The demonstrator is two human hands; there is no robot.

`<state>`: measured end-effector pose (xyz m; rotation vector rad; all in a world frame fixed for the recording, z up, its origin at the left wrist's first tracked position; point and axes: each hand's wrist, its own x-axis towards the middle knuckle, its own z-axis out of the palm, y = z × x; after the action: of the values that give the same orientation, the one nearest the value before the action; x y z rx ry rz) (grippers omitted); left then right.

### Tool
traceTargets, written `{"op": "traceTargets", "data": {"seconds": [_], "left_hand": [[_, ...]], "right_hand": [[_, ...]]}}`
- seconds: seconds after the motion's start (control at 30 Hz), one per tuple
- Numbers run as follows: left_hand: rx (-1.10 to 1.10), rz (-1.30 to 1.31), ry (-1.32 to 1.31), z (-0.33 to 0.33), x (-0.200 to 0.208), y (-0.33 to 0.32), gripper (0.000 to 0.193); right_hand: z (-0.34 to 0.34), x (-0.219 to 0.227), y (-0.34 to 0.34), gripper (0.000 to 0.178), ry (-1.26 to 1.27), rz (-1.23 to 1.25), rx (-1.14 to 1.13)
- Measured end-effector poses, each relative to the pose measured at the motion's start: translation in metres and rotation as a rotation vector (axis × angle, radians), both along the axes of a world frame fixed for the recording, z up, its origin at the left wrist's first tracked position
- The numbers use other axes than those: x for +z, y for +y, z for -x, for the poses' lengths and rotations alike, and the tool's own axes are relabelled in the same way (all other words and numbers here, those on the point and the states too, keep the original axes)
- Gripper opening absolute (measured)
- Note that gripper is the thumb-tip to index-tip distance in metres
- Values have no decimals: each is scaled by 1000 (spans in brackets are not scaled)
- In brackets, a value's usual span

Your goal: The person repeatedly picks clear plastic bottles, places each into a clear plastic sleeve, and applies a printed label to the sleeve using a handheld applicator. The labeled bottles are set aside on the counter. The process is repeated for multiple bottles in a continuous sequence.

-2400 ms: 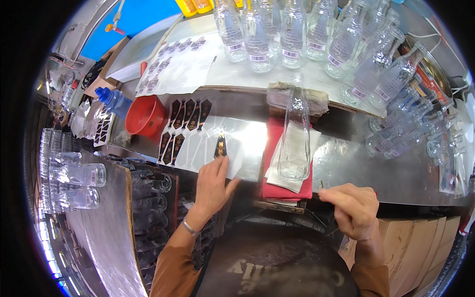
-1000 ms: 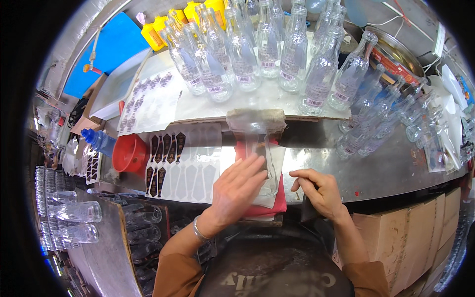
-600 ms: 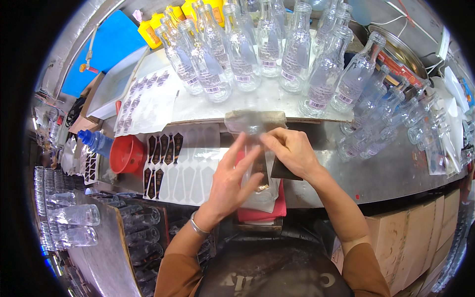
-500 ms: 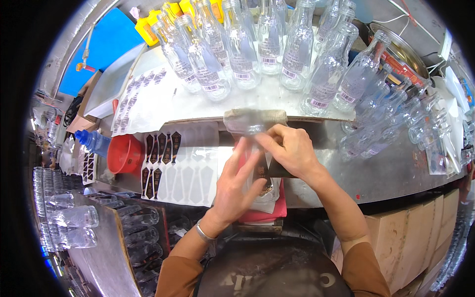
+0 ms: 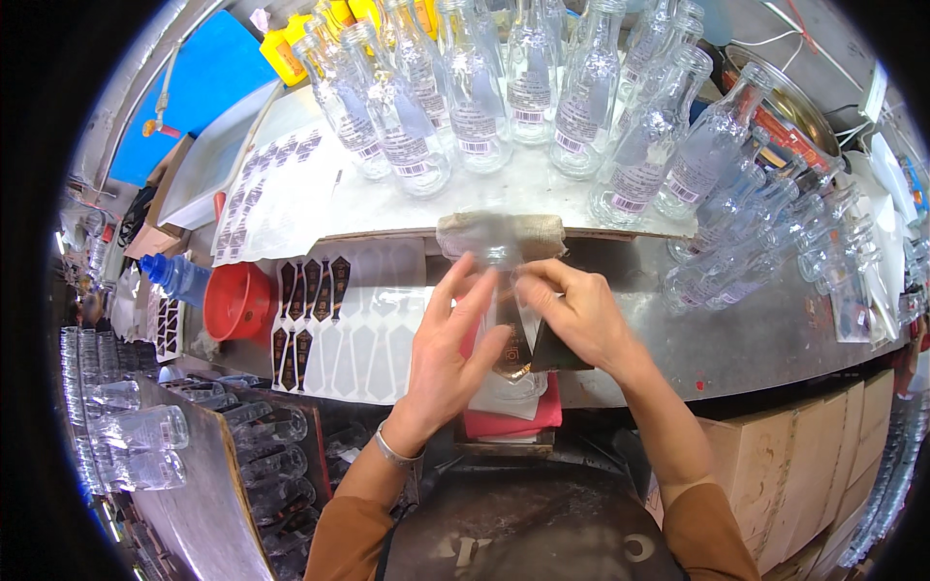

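Observation:
A clear glass bottle (image 5: 498,290) lies in front of me, its mouth end over a rolled beige cloth (image 5: 542,232) and its base toward me. A black label with gold edging (image 5: 512,347) shows along its upper side. My left hand (image 5: 450,339) is beside the bottle, fingers stretched and apart, fingertips close to the neck. Bent together, the fingers of my right hand (image 5: 581,315) press at the neck's right side; their tips are partly blurred. Under that hand sits a flat dark piece (image 5: 562,354); whether the hand touches it I cannot tell.
Left of the bottle lies a sheet of black labels (image 5: 315,290) with several blank spaces. A red bucket (image 5: 237,302) stands beyond it. Several clear bottles (image 5: 475,116) stand on the raised white board. More bottles (image 5: 727,261) lie at right, above cardboard boxes (image 5: 785,455). Pink cloth (image 5: 538,412) lies nearest me.
My right hand has drawn slightly back and the fingers have shifted on the neck. The left hand has moved a little left, and more of the black label shows.

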<state>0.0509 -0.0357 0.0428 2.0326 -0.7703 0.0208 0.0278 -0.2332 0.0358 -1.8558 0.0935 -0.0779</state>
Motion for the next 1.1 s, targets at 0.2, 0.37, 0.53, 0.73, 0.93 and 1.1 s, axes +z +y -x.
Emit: {"op": "traceTargets", "data": {"seconds": [0.2,0.37,0.53,0.73,0.93,1.1], "left_hand": [[6,-93,-67,-3,-7,-4,58],[11,-108,-89,-3,-6,-4,59],[21,-55,-35,0,-11,-5,57],[-46,168,325,34,-23,2,84],[-9,401,620,41,-33,15,70],[10,469,650,34,-39,10,63]], "right_hand": [[4,0,2,44,13,-31,20],[4,0,2,43,-19,-34,23],[6,-7,-3,44,-36,-109,53],[45,1,-7,64,4,150,189],[61,-22,-8,57,109,-141,140],[54,-22,8,59,73,-136,83]]}}
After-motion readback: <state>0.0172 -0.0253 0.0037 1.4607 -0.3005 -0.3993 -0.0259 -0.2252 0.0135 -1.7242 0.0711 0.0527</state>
